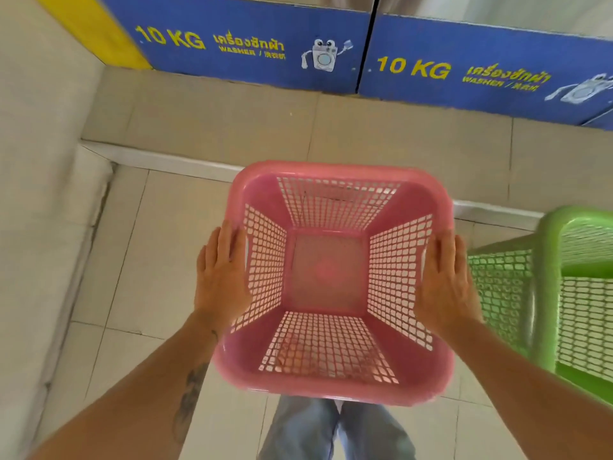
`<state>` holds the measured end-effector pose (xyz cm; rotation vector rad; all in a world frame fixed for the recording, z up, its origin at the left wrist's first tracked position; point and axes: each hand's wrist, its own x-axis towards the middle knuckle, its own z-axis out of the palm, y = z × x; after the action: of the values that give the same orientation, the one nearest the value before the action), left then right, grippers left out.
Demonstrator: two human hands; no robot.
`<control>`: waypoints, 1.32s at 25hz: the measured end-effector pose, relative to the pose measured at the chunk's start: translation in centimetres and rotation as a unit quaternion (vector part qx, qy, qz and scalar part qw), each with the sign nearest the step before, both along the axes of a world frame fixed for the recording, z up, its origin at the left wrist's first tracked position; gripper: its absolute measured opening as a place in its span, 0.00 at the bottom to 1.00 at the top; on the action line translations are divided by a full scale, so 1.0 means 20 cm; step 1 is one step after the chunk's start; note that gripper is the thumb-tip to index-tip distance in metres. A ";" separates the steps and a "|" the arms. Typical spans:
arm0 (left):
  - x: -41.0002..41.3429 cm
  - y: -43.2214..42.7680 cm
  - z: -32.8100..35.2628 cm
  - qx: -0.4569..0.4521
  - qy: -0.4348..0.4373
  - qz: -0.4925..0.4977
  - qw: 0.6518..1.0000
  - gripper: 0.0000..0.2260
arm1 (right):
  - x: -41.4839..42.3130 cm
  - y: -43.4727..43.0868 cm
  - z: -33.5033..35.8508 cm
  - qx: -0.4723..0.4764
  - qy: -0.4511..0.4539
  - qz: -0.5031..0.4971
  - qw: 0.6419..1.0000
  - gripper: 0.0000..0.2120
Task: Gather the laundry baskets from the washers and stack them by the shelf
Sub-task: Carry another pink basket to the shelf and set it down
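A pink plastic laundry basket (pixel 335 174) with lattice walls is held upright and empty in front of me, above the tiled floor. My left hand (pixel 220 273) grips its left rim, fingers curled over the edge. On the opposite rim my right hand (pixel 442 280) grips the same way. A green laundry basket (pixel 547 293) of the same kind stands on the floor at the right, cut off by the frame edge. Two washers (pixel 252 38) with blue "10 KG" base panels line the far side.
A raised tiled step (pixel 298 127) with a white edge runs in front of the washers. A pale wall or counter side (pixel 36 194) closes off the left. My legs in light jeans (pixel 331 433) show below the pink basket. Tiled floor (pixel 149 260) lies to the left.
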<state>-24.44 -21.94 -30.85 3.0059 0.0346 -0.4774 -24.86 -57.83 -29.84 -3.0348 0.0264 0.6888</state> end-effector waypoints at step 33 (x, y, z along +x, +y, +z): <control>-2.14 -0.06 2.07 -0.070 -0.251 0.495 0.829 0.39 | -0.52 0.65 2.05 0.270 -0.101 0.390 0.874 0.43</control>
<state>-67.25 -23.21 10.62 2.3826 1.3329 0.3954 -35.16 -44.75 11.25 -2.4555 -1.2206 0.2907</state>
